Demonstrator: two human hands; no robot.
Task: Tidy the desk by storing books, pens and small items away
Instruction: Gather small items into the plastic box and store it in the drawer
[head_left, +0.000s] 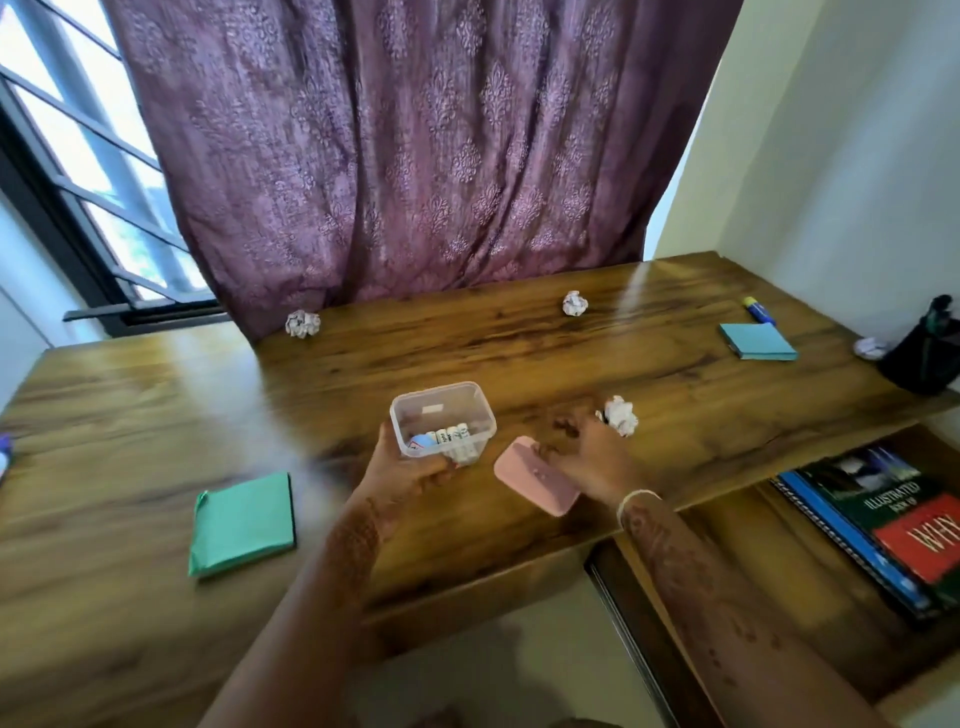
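Observation:
My left hand (410, 470) grips a clear plastic box (443, 418) from below, just above the wooden desk (519, 343). Small labelled items lie inside the box. My right hand (589, 460) holds the right edge of a pink lid (532, 477), which lies tilted on the desk beside the box. A crumpled paper ball (621, 415) sits just beyond my right fingers. A green notebook (243, 524) lies at the left. A blue sticky-note pad (757, 342) and a blue and yellow marker (759, 310) lie at the far right.
Two more paper balls (303, 323) (575, 303) rest near the purple curtain (415, 156). A black pen holder (927, 353) stands at the right edge with a paper scrap (870, 347) beside it. Books (893, 525) lie on a lower shelf at the right.

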